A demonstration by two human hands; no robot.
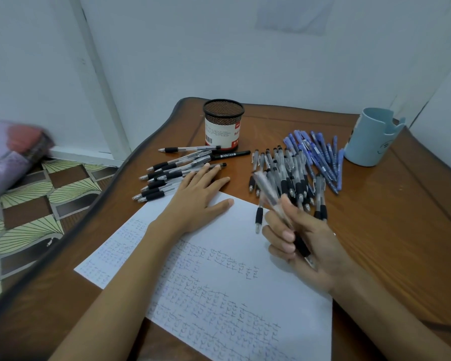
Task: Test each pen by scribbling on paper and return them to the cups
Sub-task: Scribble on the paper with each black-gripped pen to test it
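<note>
Your right hand has its grip closed round a clear pen, fingers curled on the pen's black sleeve. The barrel is blurred and raised above the paper. Your left hand lies flat, grip wide, palm on the paper's far edge, fingertips at the left row of pens on the worktop. A central heap of clear pens lies just beside the blue pens. The black mesh cup stands behind the left row. The pale blue cup stands far right. Scribbles cover the paper's near part.
</note>
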